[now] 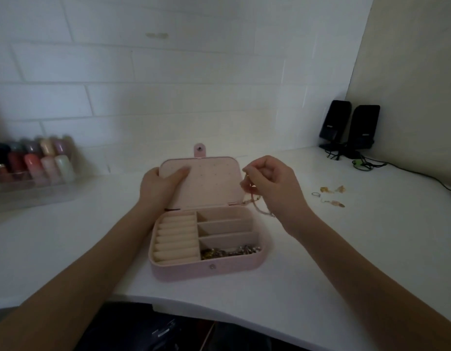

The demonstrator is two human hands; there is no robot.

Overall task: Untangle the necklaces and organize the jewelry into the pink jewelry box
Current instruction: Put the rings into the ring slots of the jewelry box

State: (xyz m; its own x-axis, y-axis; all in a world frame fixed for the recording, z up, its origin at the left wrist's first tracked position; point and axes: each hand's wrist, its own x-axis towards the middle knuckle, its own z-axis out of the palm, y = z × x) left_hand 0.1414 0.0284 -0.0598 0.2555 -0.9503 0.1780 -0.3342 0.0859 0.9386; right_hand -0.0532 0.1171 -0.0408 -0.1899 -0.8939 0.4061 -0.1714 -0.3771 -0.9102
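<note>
Currently, head view: left hand [161,184] steadies the pink jewelry box [209,268] lid, fingers flat. Right hand [271,183] pinches a beaded necklace [254,205], dangling just right of the box. Judgement: lower slowly, coiling into a free compartment, avoiding the chains [229,252] in the nearest one.

Your jewelry box [206,271] sits open before you, chains [229,252] in its nearest right compartment, ring rolls [176,236] left; earrings [329,195] lie right, speakers [348,126] behind them, nail polish bottles [33,160] far left
</note>
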